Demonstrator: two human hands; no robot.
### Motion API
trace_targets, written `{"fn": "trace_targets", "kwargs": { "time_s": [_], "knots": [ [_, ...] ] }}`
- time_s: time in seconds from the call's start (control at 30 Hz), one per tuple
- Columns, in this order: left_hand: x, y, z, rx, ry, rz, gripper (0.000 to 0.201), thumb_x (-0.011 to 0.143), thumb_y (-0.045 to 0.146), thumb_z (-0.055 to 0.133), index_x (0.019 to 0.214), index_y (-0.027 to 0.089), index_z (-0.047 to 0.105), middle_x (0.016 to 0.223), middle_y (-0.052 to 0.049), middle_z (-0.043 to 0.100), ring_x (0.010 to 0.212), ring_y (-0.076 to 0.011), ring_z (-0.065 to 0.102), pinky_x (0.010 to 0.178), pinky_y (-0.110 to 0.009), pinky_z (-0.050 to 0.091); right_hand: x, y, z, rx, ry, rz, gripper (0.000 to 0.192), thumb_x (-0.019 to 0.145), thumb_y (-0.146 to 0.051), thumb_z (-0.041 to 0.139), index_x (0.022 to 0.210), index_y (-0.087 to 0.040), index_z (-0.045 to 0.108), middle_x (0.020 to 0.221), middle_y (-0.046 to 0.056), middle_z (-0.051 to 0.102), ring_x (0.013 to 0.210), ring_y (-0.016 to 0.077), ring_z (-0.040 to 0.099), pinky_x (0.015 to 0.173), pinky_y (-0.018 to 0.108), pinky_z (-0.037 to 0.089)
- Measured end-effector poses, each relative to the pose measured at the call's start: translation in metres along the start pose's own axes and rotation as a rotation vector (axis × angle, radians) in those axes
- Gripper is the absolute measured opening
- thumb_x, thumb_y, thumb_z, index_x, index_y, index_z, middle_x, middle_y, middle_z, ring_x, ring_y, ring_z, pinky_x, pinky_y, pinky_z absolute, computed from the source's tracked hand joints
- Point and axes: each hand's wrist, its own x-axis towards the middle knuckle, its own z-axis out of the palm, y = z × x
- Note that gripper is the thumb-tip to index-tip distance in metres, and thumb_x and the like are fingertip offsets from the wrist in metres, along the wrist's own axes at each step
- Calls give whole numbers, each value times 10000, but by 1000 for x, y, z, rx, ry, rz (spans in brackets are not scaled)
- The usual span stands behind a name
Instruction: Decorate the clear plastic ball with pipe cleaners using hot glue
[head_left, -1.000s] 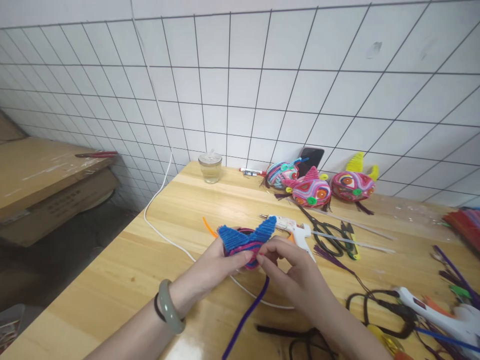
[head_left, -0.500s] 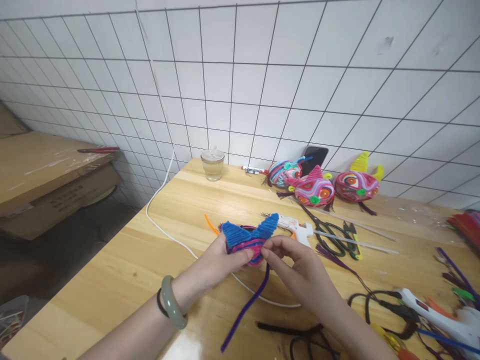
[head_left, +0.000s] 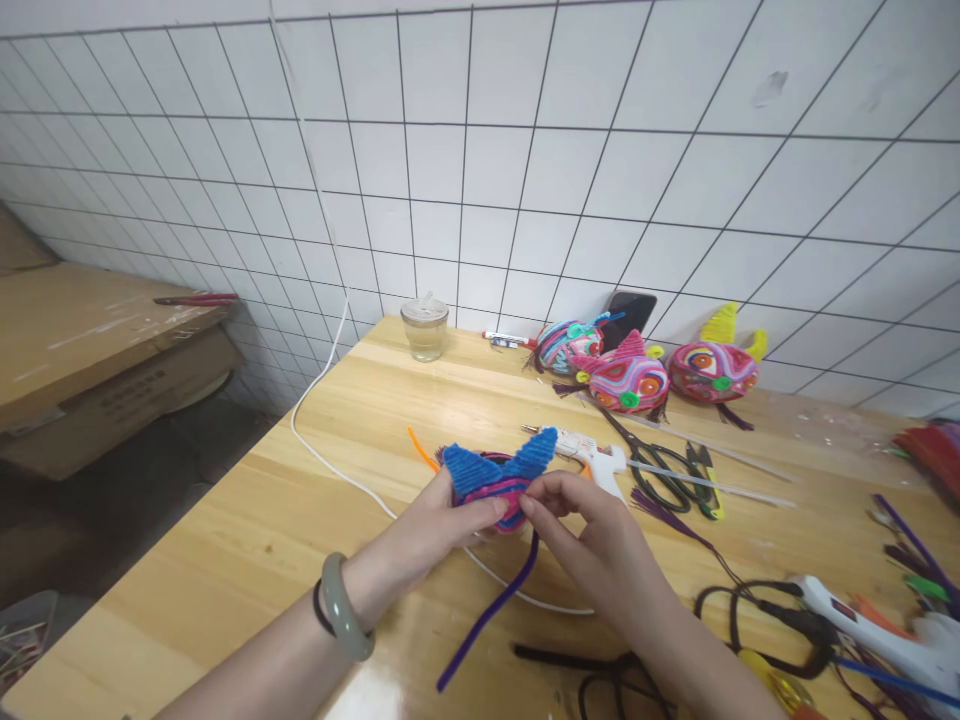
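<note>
My left hand (head_left: 439,525) is wrapped round a pipe-cleaner animal figure (head_left: 491,490), thumb on its pink and blue striped front. Two blue ears stick up from the figure's top. From the right side, my right hand (head_left: 581,525) pinches at the figure's edge with thumb and forefinger closed. A purple pipe cleaner (head_left: 484,635) hangs down from the figure below these fingertips, its lower end loose above the table. What exactly sits between the right fingertips is hidden. Behind the figure, an orange strip (head_left: 421,447) shows on the left.
White hot glue gun (head_left: 600,458), black scissors (head_left: 660,470) and clear glue sticks (head_left: 720,487) lie beyond my right hand. Several finished figures (head_left: 628,380) line the wall beside a phone (head_left: 630,318). A glass of liquid (head_left: 425,335) stands at the back; a white cable (head_left: 337,465) crosses the table.
Hands and figure hold almost the same place. The loose end of the purple pipe cleaner has swung slightly up and left.
</note>
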Motion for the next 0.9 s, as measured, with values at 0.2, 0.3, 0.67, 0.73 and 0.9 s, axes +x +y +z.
{"fn": "trace_targets", "kwargs": {
  "time_s": [0.2,0.3,0.67,0.73,0.9],
  "knots": [
    [1,-4,-1,-40,16,46,284,715,240,744,993,220,687,950,-33,725,859,-179,641,775,-300,471,1,1,3,86,-15,57,155,848,-292,504,753,-203,588,652,1,606,610,152,542,603,261,437],
    [1,-5,-1,-52,2,52,268,722,218,736,986,238,694,951,-19,729,865,-169,642,790,-293,473,1,2,5,175,-33,130,167,826,-332,519,745,-198,576,641,2,584,599,156,519,582,271,427],
    [0,-3,0,-67,-15,25,334,728,185,727,1054,233,670,1080,-50,708,997,-203,623,874,-328,469,2,3,7,255,-65,215,213,810,-393,521,742,-192,542,640,-3,545,598,154,483,569,284,395],
    [0,-4,-2,-69,-24,8,336,741,219,720,1072,226,662,1112,-66,698,1035,-221,612,898,-349,462,2,4,7,252,-58,213,208,814,-391,522,747,-194,541,645,-6,542,604,155,485,575,285,397],
    [-1,-7,-6,-132,-67,-1,329,807,344,651,1108,214,633,1126,-91,691,1034,-226,615,925,-396,452,1,4,6,234,-29,193,201,828,-387,512,770,-198,544,649,-9,544,608,156,496,582,281,409]
  ]
}}
